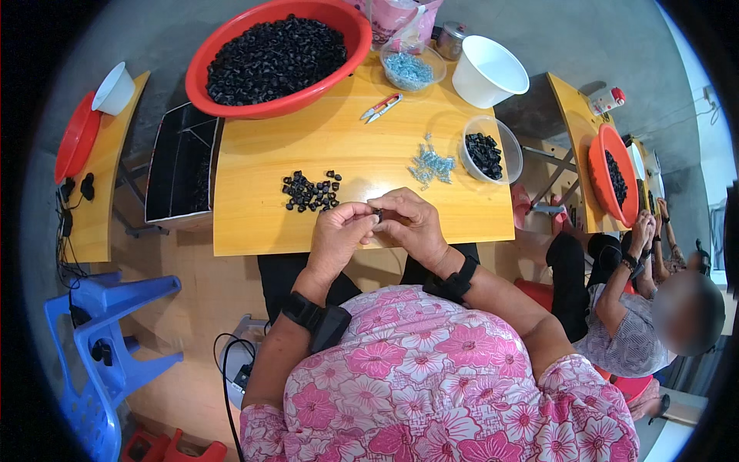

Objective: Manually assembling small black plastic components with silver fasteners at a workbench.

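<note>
Over the near edge of the yellow wooden table [369, 165], my left hand [345, 229] and my right hand [412, 223] meet fingertip to fingertip. Pinched between them is a small black part [377, 213], mostly covered by the fingers. Left of my hands lies a loose pile of small black parts [310, 192]. Ahead on the right is a little heap of pale blue, clear pieces [431, 164], too small to make out fully. Beside it a clear plastic tub [513, 154] holds more black parts.
A large red basin [202, 96] full of black parts fills the far left. Thread snips [381, 108], a clear bowl [389, 73] of blue pieces and a white bucket [493, 73] stand behind. A blue plastic chair [100, 339] is at left; a co-worker [627, 323] sits at right.
</note>
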`<state>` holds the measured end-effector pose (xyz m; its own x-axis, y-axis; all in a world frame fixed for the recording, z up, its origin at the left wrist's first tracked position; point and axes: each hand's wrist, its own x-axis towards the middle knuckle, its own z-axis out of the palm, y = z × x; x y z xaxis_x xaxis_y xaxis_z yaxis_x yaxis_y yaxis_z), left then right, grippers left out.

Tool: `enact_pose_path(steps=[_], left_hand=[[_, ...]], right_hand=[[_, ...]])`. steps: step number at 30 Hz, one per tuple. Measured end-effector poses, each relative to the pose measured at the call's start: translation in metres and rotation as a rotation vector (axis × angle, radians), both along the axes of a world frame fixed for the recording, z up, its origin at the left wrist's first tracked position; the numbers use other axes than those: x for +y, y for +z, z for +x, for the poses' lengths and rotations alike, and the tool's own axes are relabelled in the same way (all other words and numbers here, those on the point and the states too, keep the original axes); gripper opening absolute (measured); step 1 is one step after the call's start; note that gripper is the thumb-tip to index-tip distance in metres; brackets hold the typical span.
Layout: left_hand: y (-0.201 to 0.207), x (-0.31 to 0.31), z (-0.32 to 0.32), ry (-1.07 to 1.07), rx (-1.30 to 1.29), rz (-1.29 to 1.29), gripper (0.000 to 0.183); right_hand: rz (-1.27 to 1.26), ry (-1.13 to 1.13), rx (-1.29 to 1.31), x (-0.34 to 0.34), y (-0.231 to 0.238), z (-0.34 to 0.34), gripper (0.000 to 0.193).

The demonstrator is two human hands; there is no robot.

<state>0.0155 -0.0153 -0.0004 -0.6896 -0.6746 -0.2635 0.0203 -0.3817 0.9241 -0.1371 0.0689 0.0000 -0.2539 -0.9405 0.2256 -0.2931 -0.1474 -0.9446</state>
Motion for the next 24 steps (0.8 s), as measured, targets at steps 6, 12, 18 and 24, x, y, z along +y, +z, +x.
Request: enact_pose_path(steps=[6, 12, 18, 24], left_hand=[[-0.0049, -0.0036, 0.0023, -0.058, 0.029, 0.002, 0.013], [-0.005, -0.0025, 0.0028, -0.031, 0.024, 0.003, 0.015], [-0.0036, -0.004, 0.0029, -0.053, 0.008, 0.01, 0.016], [-0.0019, -0.0033, 0.0019, -0.037, 0.002, 0.019, 0.017]], right_hand=[[0.042, 0.034, -0.029, -0.0007, 0.0022, -0.0008, 0.036], [0.067, 0.041, -0.1, 0.0001, 0.0024, -0.0001, 0.037], [0.07, 0.057, -0.061, -0.0006, -0.0011, -0.0029, 0.04], [0.003, 0.012, 0.129, -0.0022, -0.0016, -0.0012, 0.041]])
